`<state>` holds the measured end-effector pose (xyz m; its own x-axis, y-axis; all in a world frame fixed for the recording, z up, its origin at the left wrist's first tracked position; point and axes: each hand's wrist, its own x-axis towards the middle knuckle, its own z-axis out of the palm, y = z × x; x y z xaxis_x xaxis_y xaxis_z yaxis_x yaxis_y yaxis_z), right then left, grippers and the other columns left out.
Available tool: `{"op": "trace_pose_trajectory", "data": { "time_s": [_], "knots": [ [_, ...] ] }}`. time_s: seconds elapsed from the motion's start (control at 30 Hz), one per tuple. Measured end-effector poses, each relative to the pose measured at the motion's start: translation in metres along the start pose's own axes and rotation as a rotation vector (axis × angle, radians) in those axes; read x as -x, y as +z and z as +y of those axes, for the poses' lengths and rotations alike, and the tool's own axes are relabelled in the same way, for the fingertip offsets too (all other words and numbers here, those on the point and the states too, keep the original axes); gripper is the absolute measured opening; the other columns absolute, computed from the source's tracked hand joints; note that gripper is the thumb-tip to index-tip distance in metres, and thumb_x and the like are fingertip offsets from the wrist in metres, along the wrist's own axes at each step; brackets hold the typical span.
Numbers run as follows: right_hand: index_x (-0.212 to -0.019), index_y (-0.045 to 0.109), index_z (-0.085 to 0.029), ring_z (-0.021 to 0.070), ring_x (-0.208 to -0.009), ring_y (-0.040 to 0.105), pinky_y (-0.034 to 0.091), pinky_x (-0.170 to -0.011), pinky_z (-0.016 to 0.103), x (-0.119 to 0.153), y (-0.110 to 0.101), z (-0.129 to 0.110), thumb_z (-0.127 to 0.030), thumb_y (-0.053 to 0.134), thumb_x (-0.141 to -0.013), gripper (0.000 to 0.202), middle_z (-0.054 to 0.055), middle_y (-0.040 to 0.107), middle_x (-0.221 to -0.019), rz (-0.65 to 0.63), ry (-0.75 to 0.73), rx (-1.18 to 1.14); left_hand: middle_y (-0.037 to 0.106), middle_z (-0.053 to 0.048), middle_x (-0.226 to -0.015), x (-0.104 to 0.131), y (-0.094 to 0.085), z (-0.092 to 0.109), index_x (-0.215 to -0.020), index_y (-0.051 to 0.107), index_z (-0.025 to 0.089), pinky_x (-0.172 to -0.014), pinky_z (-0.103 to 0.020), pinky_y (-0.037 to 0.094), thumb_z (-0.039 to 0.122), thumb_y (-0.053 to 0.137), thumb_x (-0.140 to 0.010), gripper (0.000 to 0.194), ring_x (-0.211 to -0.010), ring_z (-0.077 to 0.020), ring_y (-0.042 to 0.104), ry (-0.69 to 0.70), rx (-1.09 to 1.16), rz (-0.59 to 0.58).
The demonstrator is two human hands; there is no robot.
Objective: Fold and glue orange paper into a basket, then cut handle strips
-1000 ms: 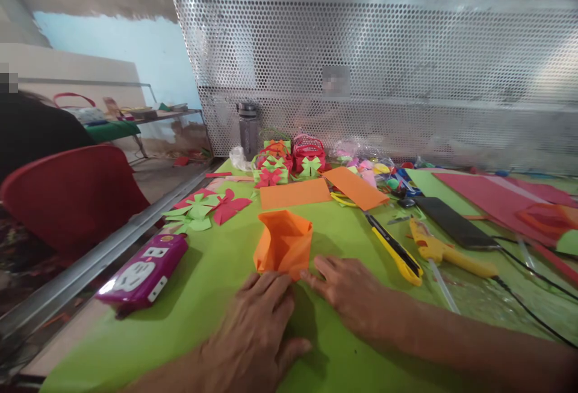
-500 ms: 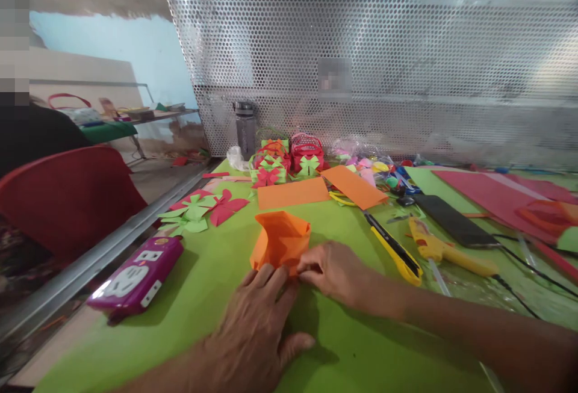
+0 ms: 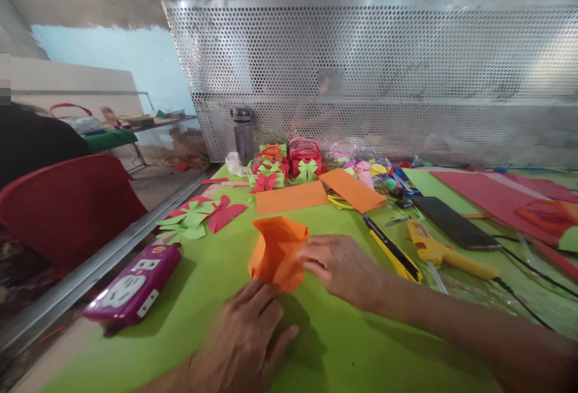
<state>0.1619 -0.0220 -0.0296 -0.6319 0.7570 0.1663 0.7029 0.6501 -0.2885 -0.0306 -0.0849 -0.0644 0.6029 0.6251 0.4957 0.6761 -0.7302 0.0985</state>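
Note:
An open-topped orange paper box point(image 3: 274, 254), its walls folded up, stands on the green sheet in front of me. My left hand point(image 3: 244, 330) lies palm down at its near side, fingertips by the lower near-left edge and thumb spread apart. At the box's right side, my right hand point(image 3: 336, 266) has thumb and fingers pinched on the near-right paper wall; the fingertips are slightly blurred. Behind the box lie two flat orange paper pieces point(image 3: 292, 198). To the right of my right hand rests a yellow-and-black utility knife point(image 3: 392, 250).
A purple power strip point(image 3: 133, 287) and paper flowers point(image 3: 189, 219) lie left. Finished little paper baskets point(image 3: 305, 161) and a bottle point(image 3: 242, 137) stand by the perforated metal panel point(image 3: 383, 62). Rightward are a yellow glue gun point(image 3: 445, 253) with a cord and a black phone point(image 3: 454, 221).
My right hand has moved slightly up along the box's right side, and the near wall now leans outward. My left hand has drawn a little left and toward me.

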Motion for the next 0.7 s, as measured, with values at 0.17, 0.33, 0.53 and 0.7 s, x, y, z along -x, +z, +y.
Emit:
{"op": "trace_pose_trajectory", "data": {
  "time_s": [0.17,0.33,0.53,0.7],
  "knots": [
    [-0.098,0.062,-0.019,0.0233,-0.111,0.045,0.019,-0.102,0.053,-0.01,-0.002,0.001,-0.001,0.05,-0.075,0.032,0.005,0.065,-0.099,0.075,-0.289,0.253,0.062,-0.004,-0.069,-0.002,0.0,0.001,-0.067,0.056,0.018,-0.057,-0.031,0.053,0.021,0.05,-0.085,0.019,-0.065,-0.0187,0.06,0.016,0.025,0.024],
    [-0.074,0.061,-0.018,0.0218,-0.096,0.051,0.014,-0.102,0.057,-0.026,0.013,0.006,-0.003,0.049,-0.076,0.018,0.002,0.062,-0.071,0.035,-0.236,0.352,0.059,-0.002,-0.063,-0.003,-0.003,-0.001,-0.065,0.053,0.017,-0.058,-0.029,0.048,0.016,0.049,-0.085,0.021,-0.06,-0.0156,0.056,0.007,0.105,0.112],
    [-0.07,0.058,-0.018,0.015,-0.07,0.055,0.025,-0.096,0.044,-0.024,-0.006,0.005,-0.015,0.043,-0.086,0.022,0.001,0.063,-0.069,0.269,0.059,0.251,0.062,-0.003,-0.066,-0.006,-0.005,-0.017,-0.074,0.06,0.018,-0.053,-0.024,0.047,0.028,0.044,-0.089,0.024,-0.058,-0.0141,0.058,-0.309,0.345,0.1],
    [-0.07,0.058,-0.021,0.0204,-0.063,0.058,0.037,-0.069,0.033,-0.016,-0.018,-0.002,-0.019,0.042,-0.086,0.023,0.006,0.064,-0.065,0.339,0.164,0.282,0.066,-0.013,-0.108,-0.04,-0.003,-0.025,-0.113,0.057,0.016,-0.066,-0.032,0.055,0.043,0.051,-0.083,0.041,-0.093,-0.0246,0.065,-0.506,0.741,0.073]
  ]
}}
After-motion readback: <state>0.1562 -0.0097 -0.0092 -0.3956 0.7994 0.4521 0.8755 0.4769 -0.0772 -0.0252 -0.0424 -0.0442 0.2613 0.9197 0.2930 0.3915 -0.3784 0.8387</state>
